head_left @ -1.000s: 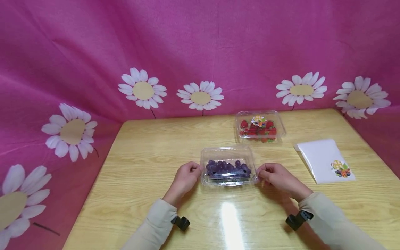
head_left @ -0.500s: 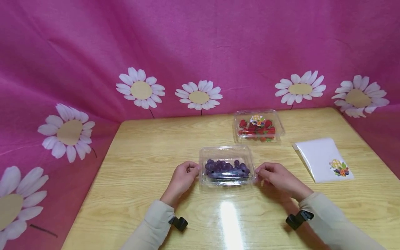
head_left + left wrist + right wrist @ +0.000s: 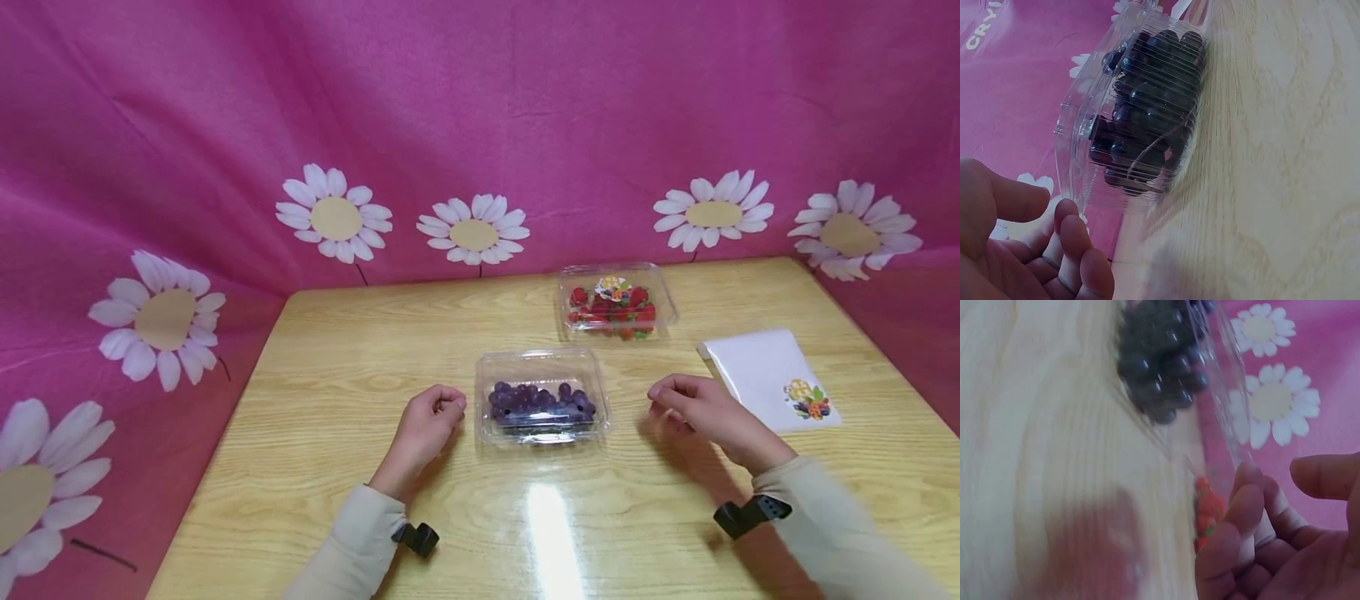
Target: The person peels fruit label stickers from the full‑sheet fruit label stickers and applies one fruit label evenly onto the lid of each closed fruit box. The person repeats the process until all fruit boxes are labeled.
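A clear plastic clamshell box [image 3: 543, 364] with purple grapes [image 3: 534, 403] in it rests on the table between my hands, its lid down. Just off its left end is my left hand [image 3: 420, 427], fingers loosely bent and holding nothing. The left wrist view shows the thumb and fingertips apart, close to the box [image 3: 1067, 134]. Off the box's right end, my right hand [image 3: 712, 417] hovers near the white sheet, also with nothing between its loosely curled fingers. In the right wrist view the grapes [image 3: 1157, 359] are blurred.
Behind stands another clear clamshell box [image 3: 667, 317] of strawberries [image 3: 617, 315], with a fruit sticker [image 3: 613, 288] on its lid. At right lies a white backing sheet [image 3: 757, 367] bearing a similar sticker [image 3: 806, 400]. A pink daisy-print cloth [image 3: 570, 125] hangs behind the wooden table [image 3: 360, 358].
Both hands have let go of the grape box's ends. My right hand has moved right toward the white sheet; my left has drawn slightly left. The box stays in place.
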The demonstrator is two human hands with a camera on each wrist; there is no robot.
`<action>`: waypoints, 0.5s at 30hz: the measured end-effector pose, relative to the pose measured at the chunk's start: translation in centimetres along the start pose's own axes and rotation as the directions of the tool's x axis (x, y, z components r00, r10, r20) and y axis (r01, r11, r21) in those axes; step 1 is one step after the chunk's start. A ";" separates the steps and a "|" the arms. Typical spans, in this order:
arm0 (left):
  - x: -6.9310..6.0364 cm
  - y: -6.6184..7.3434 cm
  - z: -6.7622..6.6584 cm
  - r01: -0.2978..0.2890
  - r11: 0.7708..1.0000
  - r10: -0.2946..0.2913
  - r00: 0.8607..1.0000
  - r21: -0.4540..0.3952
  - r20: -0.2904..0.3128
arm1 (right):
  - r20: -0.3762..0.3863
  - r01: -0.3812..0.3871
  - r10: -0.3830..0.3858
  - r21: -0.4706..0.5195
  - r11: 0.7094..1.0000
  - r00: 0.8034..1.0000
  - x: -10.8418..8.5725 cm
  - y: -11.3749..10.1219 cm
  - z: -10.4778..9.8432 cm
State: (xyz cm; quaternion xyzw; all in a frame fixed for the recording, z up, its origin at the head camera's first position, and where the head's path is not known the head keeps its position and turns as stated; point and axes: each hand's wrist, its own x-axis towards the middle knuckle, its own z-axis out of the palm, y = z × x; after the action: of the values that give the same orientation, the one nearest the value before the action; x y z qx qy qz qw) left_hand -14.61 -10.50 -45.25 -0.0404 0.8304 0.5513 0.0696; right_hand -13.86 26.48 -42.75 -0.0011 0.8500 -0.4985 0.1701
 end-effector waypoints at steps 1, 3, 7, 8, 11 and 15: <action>-0.1 0.0 -0.1 -0.008 1.000 0.008 1.000 -0.001 -0.002 | -0.010 -0.003 0.003 -0.005 1.000 1.000 -0.1 0.0 -0.4; -0.2 0.0 -0.2 -0.022 1.000 0.022 1.000 -0.001 -0.005 | -0.026 -0.010 0.010 -0.013 1.000 1.000 -0.2 0.1 -1.0; -0.3 -0.2 -0.6 -0.013 1.000 0.013 1.000 -0.006 -0.024 | -0.057 0.003 -0.003 -0.012 1.000 0.998 0.1 0.0 -2.4; -0.3 -0.2 -0.6 -0.009 1.000 0.008 1.000 -0.004 -0.027 | -0.064 0.009 -0.010 -0.008 1.000 0.998 0.2 0.0 -2.7; -0.3 -0.3 -0.7 0.016 1.000 -0.016 1.000 -0.008 -0.025 | -0.095 0.021 -0.020 0.007 1.000 0.995 0.4 -0.1 -3.9; -0.4 -0.4 -0.7 0.030 0.999 -0.030 1.000 -0.019 -0.008 | -0.131 0.006 -0.005 0.007 1.000 0.991 0.3 0.3 -6.0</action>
State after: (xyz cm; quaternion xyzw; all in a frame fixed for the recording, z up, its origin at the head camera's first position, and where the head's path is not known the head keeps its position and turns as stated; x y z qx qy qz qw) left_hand -14.23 -11.32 -45.30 -0.0559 0.8247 0.5579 0.0739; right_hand -15.81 31.72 -40.43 0.0298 0.8574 -0.5013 0.1124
